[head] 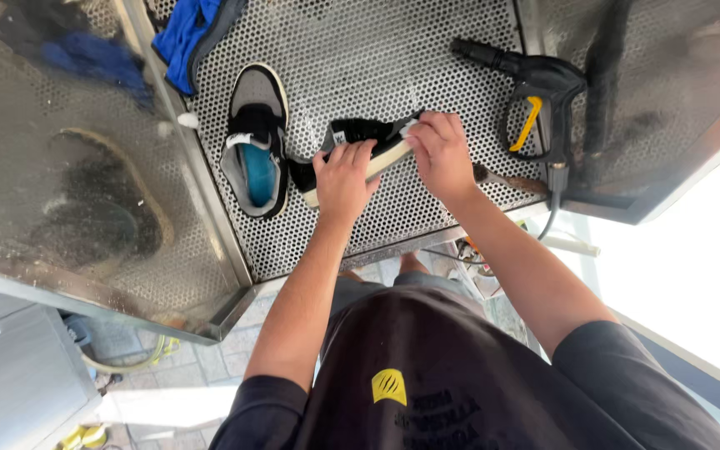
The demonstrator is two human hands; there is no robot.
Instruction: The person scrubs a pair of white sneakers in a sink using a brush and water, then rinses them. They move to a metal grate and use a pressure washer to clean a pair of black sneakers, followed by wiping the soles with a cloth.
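Fingers of the left hand [342, 179] curl over the side of a black shoe [360, 150] lying on its side on the perforated steel bench [393, 50], while the right hand [442, 154] pinches its pale sole edge near the toe. The shoe looks light, its upper soft and likely wet, its sole stiff: the firmer place to grip. Its grey-and-black mate [253, 142] rests sole-down just beside it. A spray gun [535, 96] lies well apart; a blue cloth [183, 33] sits at the far edge.
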